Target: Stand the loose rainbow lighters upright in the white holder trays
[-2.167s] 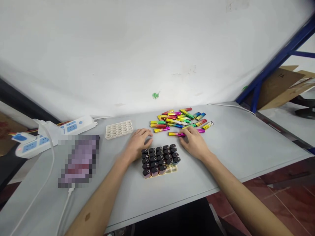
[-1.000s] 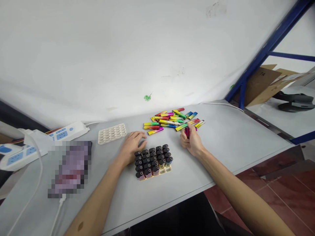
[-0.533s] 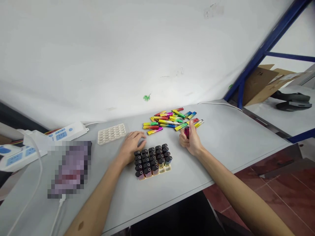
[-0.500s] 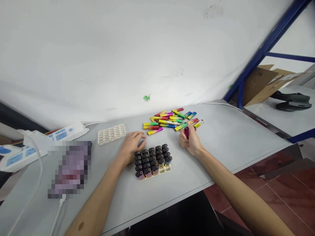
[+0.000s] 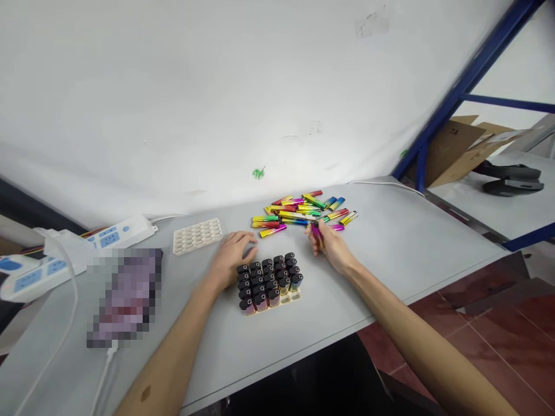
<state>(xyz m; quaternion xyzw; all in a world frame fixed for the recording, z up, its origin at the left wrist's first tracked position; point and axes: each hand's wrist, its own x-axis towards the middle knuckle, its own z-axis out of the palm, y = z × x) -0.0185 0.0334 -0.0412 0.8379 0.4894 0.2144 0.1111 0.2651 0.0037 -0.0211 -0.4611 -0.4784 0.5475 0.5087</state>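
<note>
A purple metallic stick (image 5: 316, 230) with a dark end is gripped in the right hand (image 5: 332, 242), pinched firmly between the thumb and the curled fingers, at the near edge of a pile of flat, gradient-coloured metallic sticks (image 5: 299, 211). Its lower part is partly covered by the fingers. The left hand (image 5: 235, 251) is laid palm down on the grey table (image 5: 403, 231), its fingers loosely curved and the thumb held apart (what lies under the palm cannot be seen). Just beside that hand a cream tray (image 5: 290, 300) is placed, packed with upright black-capped sticks (image 5: 269, 275); two oval sockets are left bare at its near right corner. Beyond the left hand a second pale tray (image 5: 197, 236) is set down with its oval cells exposed. Farther left, a white power strip (image 5: 104, 236) and a pixelated purple device (image 5: 125, 297) are seen, a white cable (image 5: 106, 370) being joined to the latter
</note>
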